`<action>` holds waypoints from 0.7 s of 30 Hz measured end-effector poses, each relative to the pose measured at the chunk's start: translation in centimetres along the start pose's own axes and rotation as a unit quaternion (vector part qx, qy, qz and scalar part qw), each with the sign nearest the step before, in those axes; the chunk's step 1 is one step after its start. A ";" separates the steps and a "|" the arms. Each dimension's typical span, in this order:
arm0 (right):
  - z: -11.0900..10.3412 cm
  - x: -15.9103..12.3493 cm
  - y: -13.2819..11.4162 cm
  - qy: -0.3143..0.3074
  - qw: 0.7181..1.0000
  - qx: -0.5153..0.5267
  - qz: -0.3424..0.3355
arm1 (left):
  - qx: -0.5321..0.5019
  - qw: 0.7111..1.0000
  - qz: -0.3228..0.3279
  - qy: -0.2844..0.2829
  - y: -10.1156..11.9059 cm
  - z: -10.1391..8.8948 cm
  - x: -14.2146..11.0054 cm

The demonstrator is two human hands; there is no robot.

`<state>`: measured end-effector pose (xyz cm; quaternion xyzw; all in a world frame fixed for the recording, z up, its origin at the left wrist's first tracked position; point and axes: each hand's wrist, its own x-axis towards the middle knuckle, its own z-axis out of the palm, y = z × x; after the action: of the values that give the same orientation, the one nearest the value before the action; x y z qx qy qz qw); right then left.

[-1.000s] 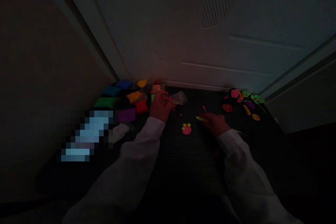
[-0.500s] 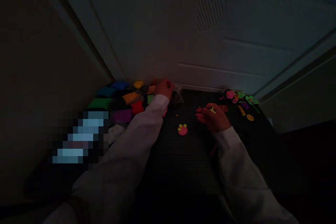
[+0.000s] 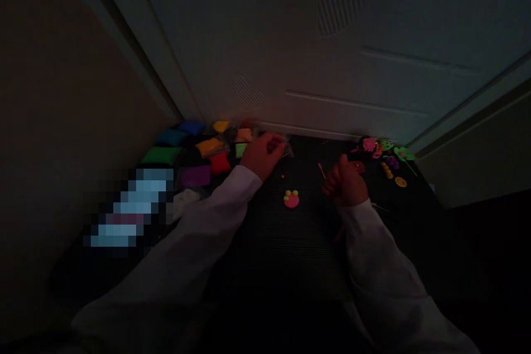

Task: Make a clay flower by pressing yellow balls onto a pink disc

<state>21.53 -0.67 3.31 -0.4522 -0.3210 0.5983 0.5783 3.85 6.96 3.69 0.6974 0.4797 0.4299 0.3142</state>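
Observation:
In dim light, my left hand is at the back of the dark table, fingers curled into a pinch. A clear plastic bag lies just beyond its fingertips; what the pinch holds, if anything, is too dark to see. My right hand is closed, thumb up, over the table's right half, and its contents are hidden. Between the hands lies a flat pink clay disc with three small yellow-green balls along its edge. A tiny orange ball is behind it. A thin pink stick lies beside my right hand.
Packets of coloured clay, including a purple one and a green one, fill the left back. A blurred-out bright screen is in front of them. Finished clay shapes, among them a pink flower, sit at the right back. A white panel stands behind.
My left hand reached back to the plastic bag, then drew slightly forward. My right hand lifted and turned, its fingers closing; the yellow piece seen in it earlier is out of sight.

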 end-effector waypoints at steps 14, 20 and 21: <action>3.2 -1.5 2.6 -0.096 0.911 -0.301 -0.266 | -0.383 0.862 -0.191 -0.271 0.5 1.5 -6.3; 3.2 -2.4 2.6 -0.067 0.790 -0.491 -0.361 | -0.439 0.833 -0.226 -0.252 0.5 1.4 -6.4; 2.9 -2.4 2.5 -0.055 0.798 -0.480 -0.361 | -0.441 0.839 -0.226 -0.224 0.4 1.2 -6.1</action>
<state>17.70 -2.96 2.62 -0.4890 -0.7386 0.1393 0.4426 4.06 1.07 1.68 0.4346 0.2999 0.3451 0.7759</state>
